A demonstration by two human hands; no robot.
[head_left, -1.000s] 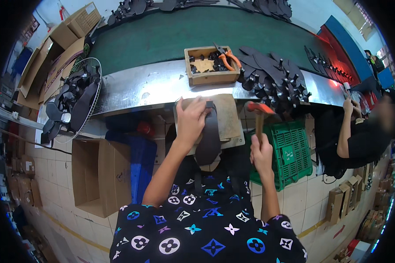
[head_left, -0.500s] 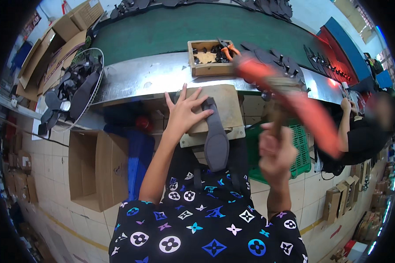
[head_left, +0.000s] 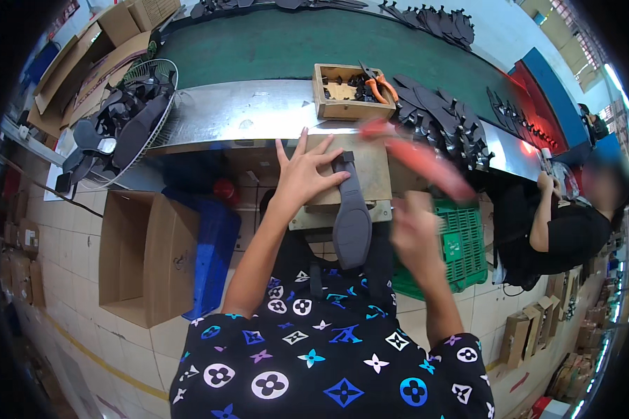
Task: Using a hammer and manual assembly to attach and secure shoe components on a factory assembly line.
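- Right hand (head_left: pixel 417 227), blurred, had its fingers curled round a hammer (head_left: pixel 430 165).
- Sole (head_left: pixel 353 234) lay on the block (head_left: pixel 372 171), overhanging its near edge.
- Left hand (head_left: pixel 303 176) spread its fingers wide, thumb touching the sole; a skewed swing could have hit it.

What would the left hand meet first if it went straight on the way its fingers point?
Probably the near edge of the metal bench, though depth is unclear and the left hand might pass above it.
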